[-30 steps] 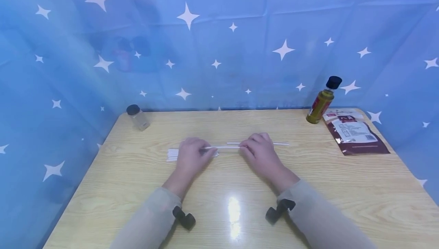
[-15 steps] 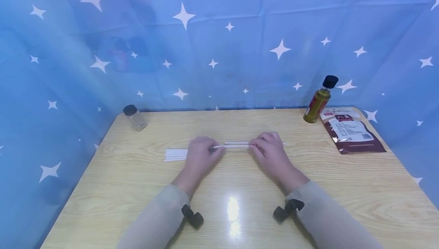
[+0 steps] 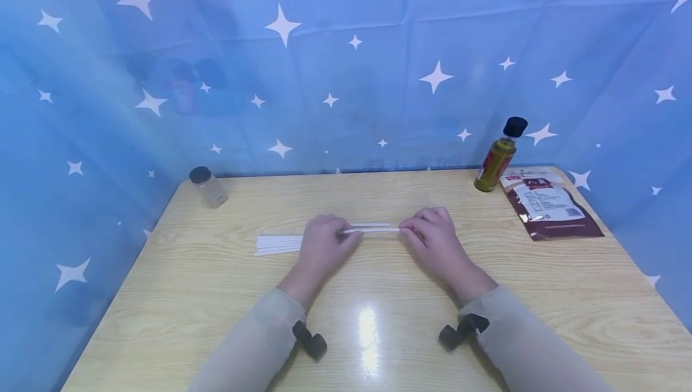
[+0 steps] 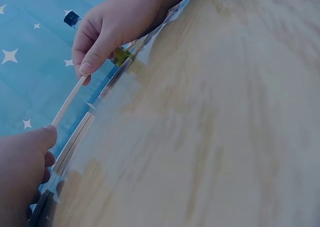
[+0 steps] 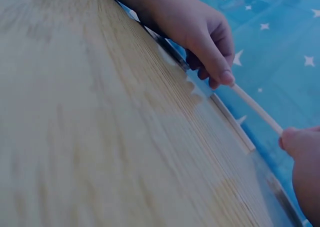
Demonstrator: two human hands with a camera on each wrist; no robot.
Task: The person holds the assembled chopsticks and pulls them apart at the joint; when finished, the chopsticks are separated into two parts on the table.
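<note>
A thin white stick (image 3: 378, 230) spans the space between my hands. My left hand (image 3: 326, 243) pinches its left end between thumb and fingers. At the other end, my right hand (image 3: 434, 237) pinches the same stick. Both wrist views show this held stick (image 4: 68, 101) raised off the tabletop. Just behind it lies another white stick (image 3: 374, 224), its left part hidden by my left hand. To the left, several more white sticks (image 3: 277, 245) lie side by side, their right ends covered by my left hand.
All this stands on a light wooden table (image 3: 205, 308). At the back left is a small black-lidded jar (image 3: 209, 188). An oil bottle (image 3: 495, 164) stands at the back right, beside a flat maroon-and-white packet (image 3: 551, 203). A blue star-patterned curtain (image 3: 324, 68) hangs behind.
Both hands have shifted right with the held stick, uncovering more of the left sticks. The stick behind stuck out past my right hand; now its right end shows between my hands.
</note>
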